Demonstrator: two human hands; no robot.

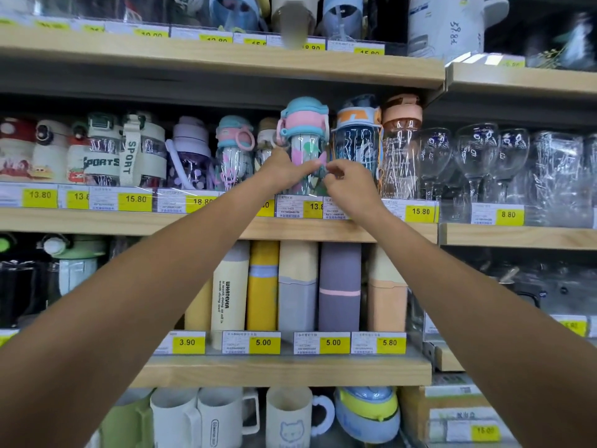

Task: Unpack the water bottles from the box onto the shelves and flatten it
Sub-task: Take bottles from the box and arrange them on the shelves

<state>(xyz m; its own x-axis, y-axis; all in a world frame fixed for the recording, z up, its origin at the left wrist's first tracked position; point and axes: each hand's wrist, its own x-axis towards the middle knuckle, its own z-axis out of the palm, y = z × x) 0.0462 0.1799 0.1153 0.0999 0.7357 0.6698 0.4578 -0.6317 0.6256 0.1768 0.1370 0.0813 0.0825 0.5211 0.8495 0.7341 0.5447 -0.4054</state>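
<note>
A clear water bottle (305,137) with a blue and pink lid stands at the front of the middle shelf (323,229), wrapped in shiny plastic. My left hand (284,171) grips its lower body from the left, one finger lying across the front. My right hand (347,184) pinches at the bottle's right side with curled fingers. A matching bottle (233,147) stands two places to the left. The box is out of view.
Other bottles crowd the same shelf: a dark blue one (357,140) and a peach-lidded one (400,137) right beside my hands. Wine glasses (475,156) stand further right. Tall cases (297,286) fill the shelf below, mugs (206,418) the lowest.
</note>
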